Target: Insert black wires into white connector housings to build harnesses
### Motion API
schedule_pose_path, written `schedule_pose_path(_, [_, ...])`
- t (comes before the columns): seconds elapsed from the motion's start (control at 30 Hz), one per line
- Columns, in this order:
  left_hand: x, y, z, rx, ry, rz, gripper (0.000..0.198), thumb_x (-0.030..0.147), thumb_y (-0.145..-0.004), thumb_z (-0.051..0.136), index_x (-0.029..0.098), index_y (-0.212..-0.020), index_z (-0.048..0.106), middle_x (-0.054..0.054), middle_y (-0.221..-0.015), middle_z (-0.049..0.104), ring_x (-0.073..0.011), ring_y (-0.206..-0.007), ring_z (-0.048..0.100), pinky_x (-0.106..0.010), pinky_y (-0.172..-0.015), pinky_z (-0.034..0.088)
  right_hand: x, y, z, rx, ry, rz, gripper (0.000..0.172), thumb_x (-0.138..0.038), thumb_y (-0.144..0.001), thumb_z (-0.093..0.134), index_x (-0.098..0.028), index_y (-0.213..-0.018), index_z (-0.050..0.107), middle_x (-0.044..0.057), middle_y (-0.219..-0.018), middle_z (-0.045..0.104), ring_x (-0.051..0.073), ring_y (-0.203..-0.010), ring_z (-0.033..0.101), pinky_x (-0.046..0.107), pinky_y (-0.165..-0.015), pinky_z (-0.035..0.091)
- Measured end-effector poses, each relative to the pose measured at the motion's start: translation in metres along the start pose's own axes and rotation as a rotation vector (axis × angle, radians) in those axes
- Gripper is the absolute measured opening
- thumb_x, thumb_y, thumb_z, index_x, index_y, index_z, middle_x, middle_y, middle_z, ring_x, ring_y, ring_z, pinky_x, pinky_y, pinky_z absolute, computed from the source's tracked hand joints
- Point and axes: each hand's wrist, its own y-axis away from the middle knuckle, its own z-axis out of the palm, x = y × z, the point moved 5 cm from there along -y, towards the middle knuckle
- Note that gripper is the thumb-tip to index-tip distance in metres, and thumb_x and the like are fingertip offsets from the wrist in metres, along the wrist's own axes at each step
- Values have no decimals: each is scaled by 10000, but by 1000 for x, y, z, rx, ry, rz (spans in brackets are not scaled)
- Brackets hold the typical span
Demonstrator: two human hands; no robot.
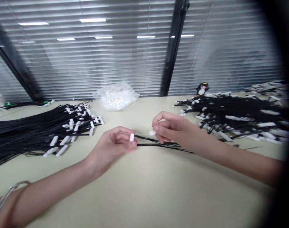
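Note:
Near the middle of the table, my left hand (116,141) is closed on a small white connector (131,137), held between thumb and fingers. Thin black cables (154,144) run from there to the right, passing under my right hand (171,128). The right thumb and fingers pinch a second small white piece (152,133), slightly blurred. A short gap separates the two hands. How the cables join the white pieces is partly hidden by my fingers.
A large bundle of black cables (40,126) with white connectors lies at the left. Another pile (230,110) spreads over the right side. At the back sit a clear plastic bag (117,96) of small white pieces and a penguin figure (202,89), before window blinds (125,57).

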Motion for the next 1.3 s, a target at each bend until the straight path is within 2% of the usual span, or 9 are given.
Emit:
schedule_pose_path(0.13, [-6,19,15,-47,-46,-95,233,207,-695,758,177,-906,661,-53,-841,701,-170,-825,649,-269,-781,495,-15,4,24,31,-254,-171,105,-285,-854,570,-180,-861,573,-18,-758,612,69,-708,558,181,-642,434])
schedule_pose_path(0.27, [-8,32,26,-123,-41,-164,155,171,-711,736,171,-856,680,-58,-845,697,-160,-812,637,-246,-755,495,-16,16,40,-24,-183,-232,147,-249,-897,505,-193,-943,633,-10,-864,635,65,-780,578,174,-696,453])
schedule_pose_path(0.43, [-8,31,26,-133,-4,-188,116,152,-722,721,174,-831,688,-51,-836,687,-151,-794,628,-229,-704,518,-14,25,35,35,-42,-259,144,-269,-903,501,-212,-1007,582,-5,-894,639,87,-827,580,203,-734,451])
schedule_pose_path(0.53, [-9,29,24,-137,4,-197,110,168,-733,716,179,-840,689,-58,-864,689,-159,-818,630,-229,-692,530,-14,25,33,38,19,-283,123,-234,-903,504,-215,-964,609,-15,-891,639,79,-841,577,196,-752,436])
schedule_pose_path(0.77, [-5,30,27,-190,-23,-232,111,172,-741,723,168,-840,675,-40,-860,692,-115,-786,622,-186,-699,509,-4,21,31,43,-92,-183,108,-249,-894,515,-191,-929,600,-13,-898,621,75,-820,564,186,-703,431])
schedule_pose_path(0.87, [-3,30,27,-180,-8,-247,116,172,-758,714,166,-854,649,-24,-864,676,-100,-815,616,-174,-722,503,-3,23,29,61,-123,-198,107,-274,-882,533,-186,-928,572,-13,-892,609,79,-829,558,196,-737,446])
schedule_pose_path(1.03, [-4,29,27,-165,20,-242,118,190,-783,693,166,-889,646,-30,-918,677,-125,-890,623,-212,-774,516,-9,30,32,79,87,-296,22,-152,-849,507,-154,-829,497,6,-881,565,71,-751,513,210,-695,437])
schedule_pose_path(1.13, [-5,28,26,-158,6,-229,94,212,-800,675,168,-879,652,-22,-890,675,-124,-874,624,-224,-776,522,-15,33,34,101,267,-376,21,-127,-846,483,-147,-841,488,18,-866,545,100,-809,489,241,-726,417])
schedule_pose_path(1.3, [-6,28,27,-190,-9,-196,69,199,-801,671,167,-845,628,-25,-905,669,-139,-917,619,-236,-789,514,-20,34,40,-53,342,-375,305,-86,-896,382,-230,-1104,552,16,-945,527,93,-853,488,216,-740,424])
